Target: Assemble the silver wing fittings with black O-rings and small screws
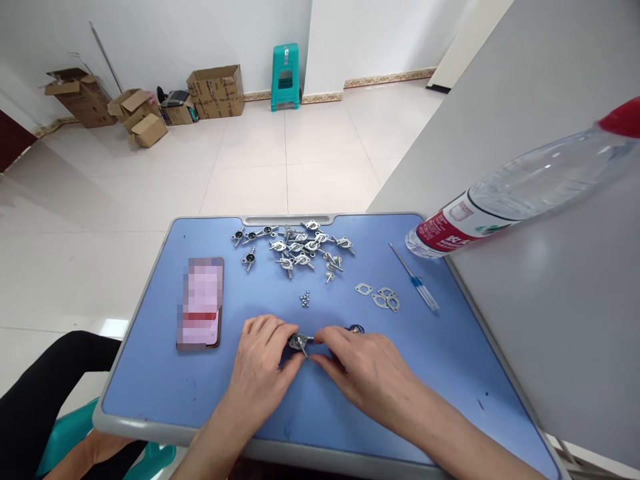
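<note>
Between the fingertips of both hands, close above the table, is a small metal valve [299,342] with a flat oval plate and a lever. My left hand [263,353] is closed on its left side. My right hand [367,365] pinches at its right end, where a short tube sticks out. Just beyond the hands lies a little group of screws [305,299]. Behind my right hand some dark rings [356,329] show in part. Farther back is a pile of similar metal valves [303,247], with several valve bodies with black round faces [249,258] to its left.
Flat metal gasket plates [364,289] and a screwdriver with a clear blue handle [424,293] lie to the right. A large water bottle [450,220] stands at the right edge. A phone [203,303] lies left on the blue table [150,373]. Another person's arm [90,453] shows lower left.
</note>
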Demonstrator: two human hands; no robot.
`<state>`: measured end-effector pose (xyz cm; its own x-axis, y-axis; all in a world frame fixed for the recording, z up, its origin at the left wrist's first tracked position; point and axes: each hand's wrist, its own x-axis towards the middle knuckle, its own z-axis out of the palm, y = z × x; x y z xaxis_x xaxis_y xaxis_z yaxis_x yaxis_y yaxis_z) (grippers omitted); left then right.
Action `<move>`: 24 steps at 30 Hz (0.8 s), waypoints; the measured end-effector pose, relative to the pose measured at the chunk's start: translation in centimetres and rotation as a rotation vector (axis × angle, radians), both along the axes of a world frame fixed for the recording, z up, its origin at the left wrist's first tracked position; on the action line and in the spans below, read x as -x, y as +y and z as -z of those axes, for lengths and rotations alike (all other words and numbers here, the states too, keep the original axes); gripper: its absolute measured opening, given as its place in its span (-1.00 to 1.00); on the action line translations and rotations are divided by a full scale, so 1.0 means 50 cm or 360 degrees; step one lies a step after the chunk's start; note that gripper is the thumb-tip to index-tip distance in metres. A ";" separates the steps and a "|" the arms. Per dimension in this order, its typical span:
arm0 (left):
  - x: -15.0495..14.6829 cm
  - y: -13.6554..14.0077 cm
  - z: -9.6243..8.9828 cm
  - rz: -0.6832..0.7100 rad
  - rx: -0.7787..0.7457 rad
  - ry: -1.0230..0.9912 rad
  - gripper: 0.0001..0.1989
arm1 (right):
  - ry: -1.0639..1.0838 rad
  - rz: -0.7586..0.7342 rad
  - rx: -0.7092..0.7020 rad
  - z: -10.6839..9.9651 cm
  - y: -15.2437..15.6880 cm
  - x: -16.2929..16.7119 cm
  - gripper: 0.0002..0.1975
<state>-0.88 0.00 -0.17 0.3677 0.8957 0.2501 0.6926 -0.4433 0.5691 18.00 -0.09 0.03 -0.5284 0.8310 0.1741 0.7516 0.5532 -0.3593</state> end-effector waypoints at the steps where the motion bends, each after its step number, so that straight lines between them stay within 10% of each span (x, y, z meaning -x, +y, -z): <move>1: 0.000 0.000 0.000 0.0004 -0.0006 -0.0002 -0.85 | -0.0018 0.0026 0.0003 0.000 0.002 -0.002 -0.97; 24: -0.008 -0.004 0.007 -0.0043 -0.0128 0.0097 -0.93 | -0.0098 0.0073 -0.0142 0.018 -0.003 0.018 -0.76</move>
